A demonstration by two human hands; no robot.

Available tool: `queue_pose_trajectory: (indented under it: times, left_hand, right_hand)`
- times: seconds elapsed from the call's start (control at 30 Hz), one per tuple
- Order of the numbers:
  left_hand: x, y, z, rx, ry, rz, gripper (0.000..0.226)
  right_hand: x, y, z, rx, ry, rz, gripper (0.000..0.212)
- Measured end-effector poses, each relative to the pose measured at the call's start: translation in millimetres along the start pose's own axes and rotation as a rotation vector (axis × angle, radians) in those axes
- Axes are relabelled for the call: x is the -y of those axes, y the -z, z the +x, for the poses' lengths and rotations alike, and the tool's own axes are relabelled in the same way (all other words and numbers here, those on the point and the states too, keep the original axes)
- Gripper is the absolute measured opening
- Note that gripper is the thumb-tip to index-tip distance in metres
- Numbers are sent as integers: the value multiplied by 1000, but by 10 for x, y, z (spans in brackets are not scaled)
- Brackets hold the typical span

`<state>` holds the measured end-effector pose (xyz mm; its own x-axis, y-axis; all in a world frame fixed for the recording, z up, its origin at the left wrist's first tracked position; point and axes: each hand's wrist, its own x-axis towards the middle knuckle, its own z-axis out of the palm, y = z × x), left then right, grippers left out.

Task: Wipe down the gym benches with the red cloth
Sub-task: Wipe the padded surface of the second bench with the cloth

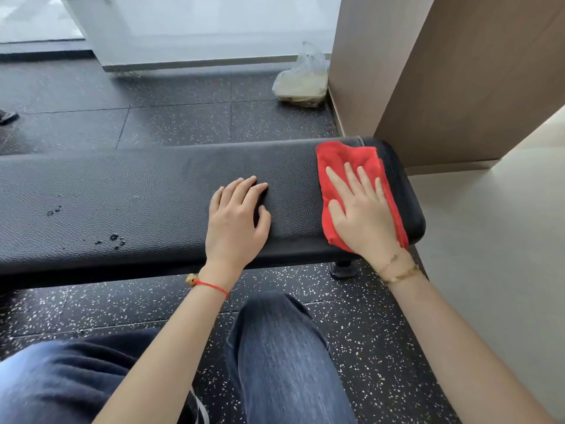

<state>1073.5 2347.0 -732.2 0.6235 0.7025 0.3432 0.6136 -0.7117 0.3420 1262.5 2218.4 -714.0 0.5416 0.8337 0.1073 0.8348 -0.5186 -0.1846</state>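
A long black padded gym bench (122, 191) runs across the view from the left edge to its rounded right end. The red cloth (342, 154) lies flat on that right end. My right hand (359, 209) presses down on the cloth with straight, spread fingers and covers its near half. My left hand (237, 217) rests palm down on the bare pad a little left of the cloth, fingers straight. A few dark worn spots (114, 238) mark the pad toward the left.
A brown pillar (428, 71) stands right behind the bench's right end. A clear plastic bag (302, 81) with a container sits on the speckled black floor by the pillar. My knees in jeans (284, 356) are close to the bench's front edge. Pale flooring (495, 240) lies at right.
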Motion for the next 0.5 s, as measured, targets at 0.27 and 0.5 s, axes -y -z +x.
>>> queue_pose_trajectory:
  times: [0.27, 0.5]
  left_hand:
    - [31, -8, 2, -20, -11, -9, 40]
    - [23, -4, -4, -26, -17, 1, 39]
  right_hand:
    - [-527, 110, 776, 80, -222, 45, 57]
    - [-638, 128, 446, 72, -112, 63, 58]
